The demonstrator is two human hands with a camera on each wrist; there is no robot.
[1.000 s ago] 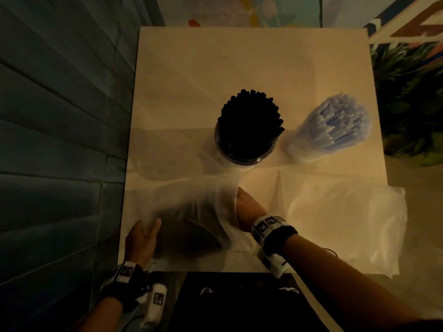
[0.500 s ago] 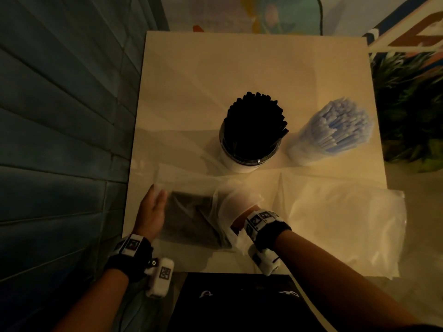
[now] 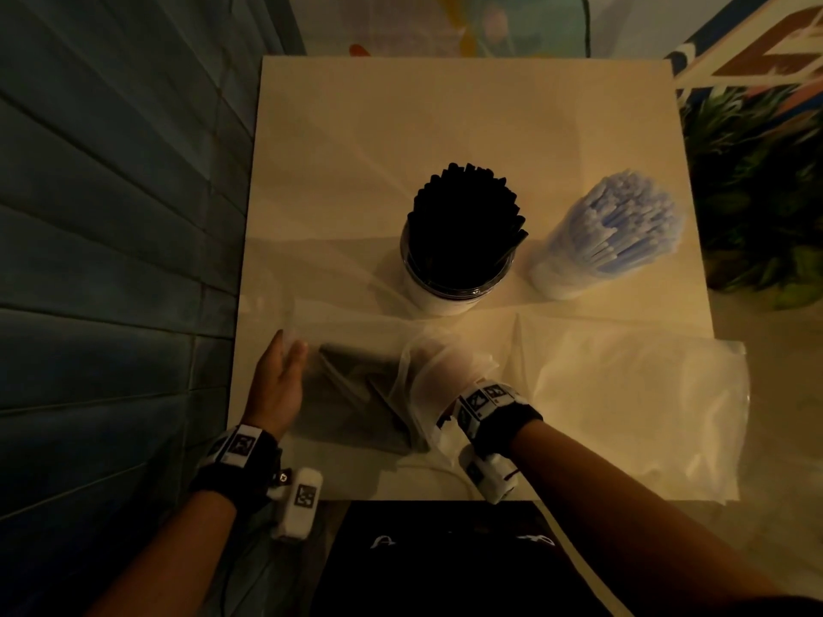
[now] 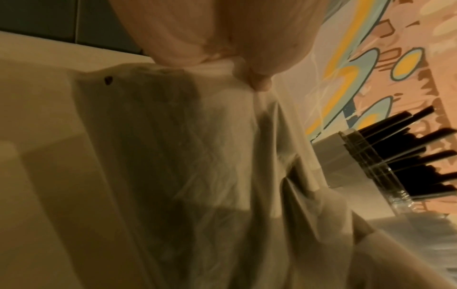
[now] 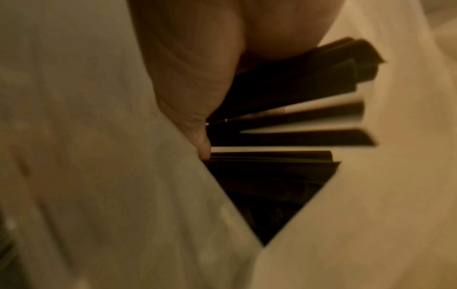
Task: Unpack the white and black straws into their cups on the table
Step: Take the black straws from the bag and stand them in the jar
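Note:
A translucent plastic bag [image 3: 356, 327] lies at the table's near left with loose black straws [image 3: 356, 376] inside. My left hand [image 3: 291, 345] pinches the bag's left end; in the left wrist view the plastic [image 4: 197, 156] gathers at my fingertips [image 4: 259, 82]. My right hand [image 3: 445, 371] is inside the bag's mouth, covered by plastic. In the right wrist view its fingers [image 5: 188, 88] curl round a bunch of black straws [image 5: 296, 136]. A clear cup [image 3: 445, 300] packed with black straws [image 3: 463, 229] stands mid-table. To its right, white straws [image 3: 614, 229] fill another cup.
A second, empty plastic bag [image 3: 637, 407] lies flat at the near right and overhangs the table edge. A dark panelled wall [image 3: 111, 216] runs along the table's left side. A green plant [image 3: 757, 193] stands past the right edge. The far half of the table [image 3: 445, 118] is bare.
My left hand moved from the table's near edge up to the bag's left end and took hold of it. My right hand pushed further into the bag.

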